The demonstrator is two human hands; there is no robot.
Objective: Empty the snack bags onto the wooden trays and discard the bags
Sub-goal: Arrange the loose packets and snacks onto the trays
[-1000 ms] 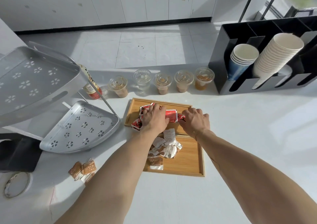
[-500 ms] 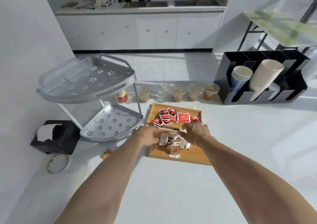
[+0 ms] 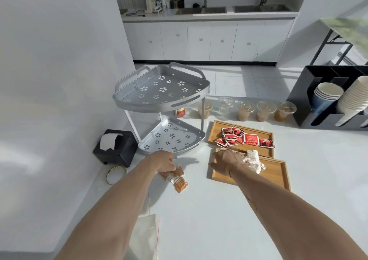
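Two wooden trays lie side by side on the white counter. The far tray (image 3: pixel 217 129) holds several red snack packets (image 3: pixel 246 139). The near tray (image 3: pixel 277 173) holds whitish wrapped snacks (image 3: pixel 253 160). My right hand (image 3: pixel 224 163) rests palm down on the near tray's left end, fingers spread, holding nothing. My left hand (image 3: pixel 164 162) reaches to several brown snack packets (image 3: pixel 177 179) lying on the counter left of the trays, with its fingers curled onto the top one. An empty clear bag (image 3: pixel 146 237) with a red edge lies near the counter's front, partly under my left forearm.
A two-tier silver corner rack (image 3: pixel 161 100) stands just behind my left hand. A black tissue box (image 3: pixel 115 148) and a round lid (image 3: pixel 116 174) sit to the left. Lidded drink cups (image 3: pixel 246 110) line the back, with a black paper-cup holder (image 3: pixel 328 102) at the right.
Both hands left the red packets on the far tray. The left hand moved left onto the brown packets on the counter; the right hand came back onto the near tray. The camera tilted up.
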